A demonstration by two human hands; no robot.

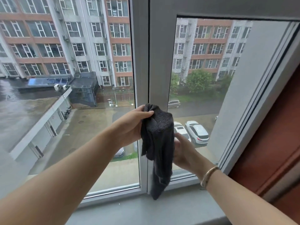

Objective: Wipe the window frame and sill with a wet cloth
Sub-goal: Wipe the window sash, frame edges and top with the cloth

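Dark grey terry cloth (158,140) hangs before the grey metal window frame post (156,62), tail near the grey sill (170,207) | your left hand (129,127) pinches its top, so it falls open | your right hand (181,150) behind it, grip not visible | likely regathering before wiping.

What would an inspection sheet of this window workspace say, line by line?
Surface: grey sill, bare where visible.
Job's things: dark grey cloth hanging in front of the central frame post; its lower end reaches sill level.
Clutter: nothing seen.
Grippers: left hand grips the cloth's top; right hand touches its side from behind, bracelet on the wrist.
Cables: nothing seen.
Surroundings: glass panes, apartment blocks, parked cars below, reddish-brown panel at right.
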